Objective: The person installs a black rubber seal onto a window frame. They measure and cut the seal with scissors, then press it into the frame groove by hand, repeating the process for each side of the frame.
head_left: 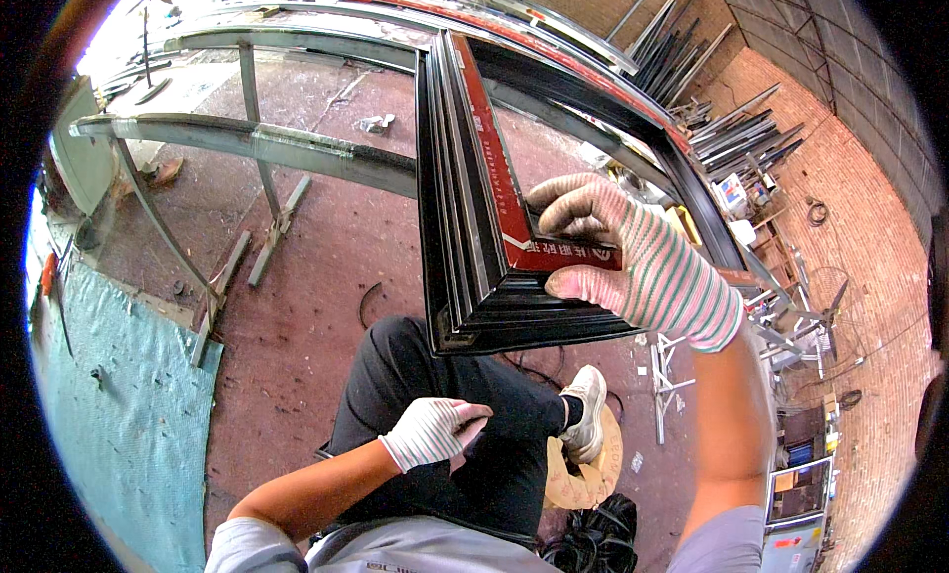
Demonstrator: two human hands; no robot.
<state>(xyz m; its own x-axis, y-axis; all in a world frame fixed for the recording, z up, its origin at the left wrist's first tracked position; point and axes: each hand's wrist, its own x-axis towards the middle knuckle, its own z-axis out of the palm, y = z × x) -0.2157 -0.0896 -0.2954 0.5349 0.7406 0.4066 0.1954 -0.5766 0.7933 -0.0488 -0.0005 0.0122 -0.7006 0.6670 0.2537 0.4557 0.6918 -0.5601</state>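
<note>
right hand [633, 262], in a striped knit work glove, is clamped on the near corner of a dark metal window frame w/ red protective tape [494, 227] along its inner face. fingers curl over the top of the corner onto the red tape, thumb [583, 284] presses the lower rail from the near side. the frame stands tilted up off the floor, corner pointing down toward the person's lap, one rail running up and away to the top of view, the other running right behind the wrist.

left hand [433, 430], same kind of glove, is loosely closed and holds nothing, resting on the person's thigh in black trousers [435, 385], well apart from the frame and the rt hand.

person's white sneaker [585, 410] sits on a round tan disc [593, 474] on the reddish floor, a black bundle [593, 538] just below it. behind the frame stands a grey welded steel rack [257, 138] w/ curved bars. a green tarp [129, 405] lies at left. long metal profiles [732, 128] are stacked by the brick wall at right; small stands and boxes nearby are too small to tell.
</note>
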